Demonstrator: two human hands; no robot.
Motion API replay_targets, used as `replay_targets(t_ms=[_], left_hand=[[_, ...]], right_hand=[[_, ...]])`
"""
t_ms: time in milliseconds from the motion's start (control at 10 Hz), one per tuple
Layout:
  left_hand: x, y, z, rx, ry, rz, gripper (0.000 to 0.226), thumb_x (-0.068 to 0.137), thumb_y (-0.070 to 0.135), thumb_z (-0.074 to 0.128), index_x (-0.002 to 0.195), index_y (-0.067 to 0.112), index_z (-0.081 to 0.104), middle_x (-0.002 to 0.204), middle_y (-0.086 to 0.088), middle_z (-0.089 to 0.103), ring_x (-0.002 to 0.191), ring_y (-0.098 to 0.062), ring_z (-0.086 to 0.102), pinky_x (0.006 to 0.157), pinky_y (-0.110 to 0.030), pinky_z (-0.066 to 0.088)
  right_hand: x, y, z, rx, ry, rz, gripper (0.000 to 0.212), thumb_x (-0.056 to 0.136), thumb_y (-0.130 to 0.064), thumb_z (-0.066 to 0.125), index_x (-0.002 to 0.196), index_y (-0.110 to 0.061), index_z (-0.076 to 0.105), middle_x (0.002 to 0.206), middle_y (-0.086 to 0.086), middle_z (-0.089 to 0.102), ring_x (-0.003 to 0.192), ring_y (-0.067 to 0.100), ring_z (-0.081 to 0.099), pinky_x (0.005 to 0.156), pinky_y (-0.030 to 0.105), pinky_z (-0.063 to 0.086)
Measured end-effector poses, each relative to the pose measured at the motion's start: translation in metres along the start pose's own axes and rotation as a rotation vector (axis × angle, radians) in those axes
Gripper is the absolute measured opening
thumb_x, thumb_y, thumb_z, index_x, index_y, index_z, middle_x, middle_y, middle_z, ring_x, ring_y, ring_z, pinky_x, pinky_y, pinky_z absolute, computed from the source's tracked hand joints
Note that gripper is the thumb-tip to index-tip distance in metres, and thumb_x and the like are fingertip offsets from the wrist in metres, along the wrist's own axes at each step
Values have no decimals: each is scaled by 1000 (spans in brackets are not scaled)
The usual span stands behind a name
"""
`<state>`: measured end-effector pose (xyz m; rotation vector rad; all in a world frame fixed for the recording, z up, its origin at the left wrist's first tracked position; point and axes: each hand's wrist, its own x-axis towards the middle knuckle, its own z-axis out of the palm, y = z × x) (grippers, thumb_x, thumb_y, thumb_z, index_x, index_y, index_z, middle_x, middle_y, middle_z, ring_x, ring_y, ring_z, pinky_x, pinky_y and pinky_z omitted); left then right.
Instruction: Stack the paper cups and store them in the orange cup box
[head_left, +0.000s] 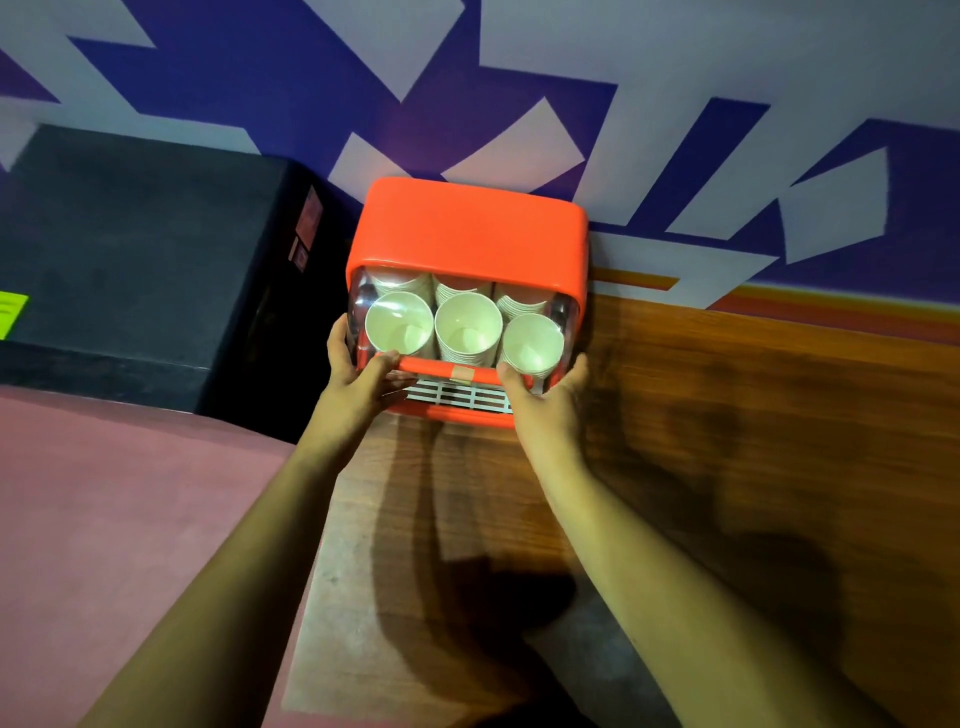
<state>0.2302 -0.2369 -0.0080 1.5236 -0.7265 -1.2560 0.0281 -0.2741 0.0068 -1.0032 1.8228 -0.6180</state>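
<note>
A black cabinet (130, 234) at far left carries a yellow-green label (10, 312) and a reddish sticker (310, 218), both unreadable. The left hand (358, 374) grips the front left corner of the orange cup box (467, 228), thumb on its front bar. Three stacks of paper cups (467, 327) lie inside, mouths facing the camera. The right hand (545, 400) grips the front right corner. The box sits on a wooden bench (753, 415) against a wall (675, 78) painted blue and white, with pinkish floor (104, 493) at left.
</note>
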Motion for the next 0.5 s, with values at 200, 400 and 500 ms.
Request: replay_targets(t_ms=[200, 400, 500], left_hand=[[-5, -3, -4, 11, 48, -37, 66, 91, 21, 66, 144, 41, 32, 131, 1, 64, 115, -30, 67, 97, -59, 54], [-12, -8, -10, 245, 28, 53, 75, 89, 37, 72, 148, 40, 27, 135, -7, 61, 120, -30, 62, 106, -58, 47], [-10, -17, -18, 493, 136, 96, 83, 75, 53, 76, 146, 42, 33, 137, -5, 47, 132, -23, 45, 115, -46, 36]], right_hand=[[3, 11, -1, -34, -66, -117, 117, 62, -71, 61, 152, -20, 6, 158, 9, 25, 144, 26, 32, 110, 48, 40], [3, 18, -5, -119, -52, -201, 101, 80, -45, 73, 151, -9, 11, 154, 11, 31, 141, 24, 35, 109, 42, 43], [3, 26, -6, -193, -17, -254, 93, 79, -48, 72, 145, -9, 19, 147, 13, 41, 132, 27, 46, 101, 38, 48]])
